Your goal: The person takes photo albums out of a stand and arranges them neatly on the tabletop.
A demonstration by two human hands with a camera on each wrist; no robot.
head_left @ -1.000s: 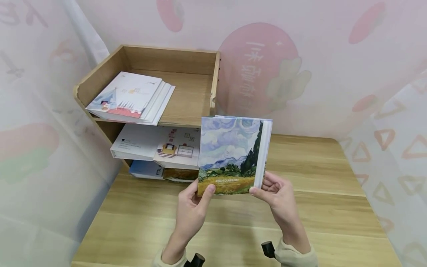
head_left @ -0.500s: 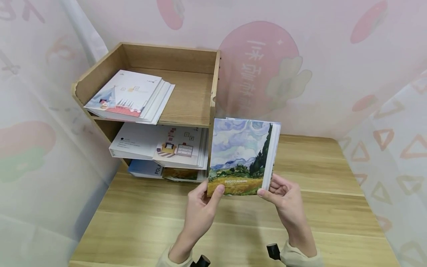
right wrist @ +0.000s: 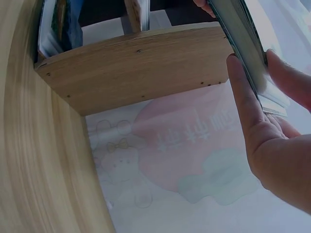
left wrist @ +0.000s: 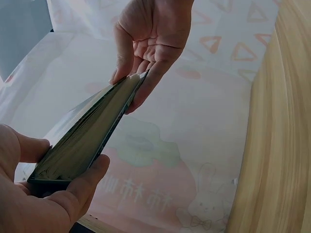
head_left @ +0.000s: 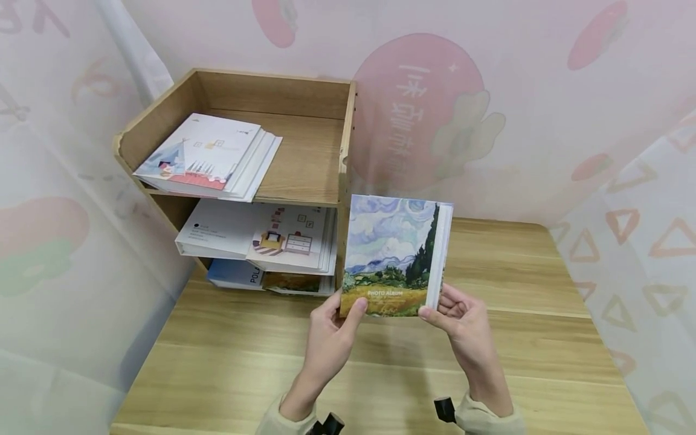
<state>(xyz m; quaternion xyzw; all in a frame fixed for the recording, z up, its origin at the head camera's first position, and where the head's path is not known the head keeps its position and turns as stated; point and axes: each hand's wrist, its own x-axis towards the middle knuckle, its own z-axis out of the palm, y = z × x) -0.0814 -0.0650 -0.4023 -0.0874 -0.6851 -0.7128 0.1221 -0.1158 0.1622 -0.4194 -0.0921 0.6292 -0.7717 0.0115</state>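
A photo album point(head_left: 388, 254) with a painted landscape cover is held up over the table, its front tilted toward the head camera. My left hand point(head_left: 328, 338) grips its lower left corner, thumb on the cover. At the lower right corner my right hand point(head_left: 467, 329) pinches it, thumb at the white spine-side strip. In the left wrist view the album point(left wrist: 87, 131) shows edge-on, its page edges between the two covers, with a hand at each end. The right wrist view has the right hand point(right wrist: 277, 141) with fingers and thumb on opposite covers.
Left of the album stands a wooden shelf point(head_left: 344, 175) in tiers. White albums point(head_left: 203, 154) lie on its top tier, more albums point(head_left: 288, 235) on the middle one, and a blue album point(head_left: 234, 273) below. The wooden table point(head_left: 522, 338) extends right; a printed curtain point(head_left: 544, 121) hangs behind.
Both hands have carried the album a little to the right, past the shelf's side, uncovering more of the middle and lower tiers. The hold looks the same.
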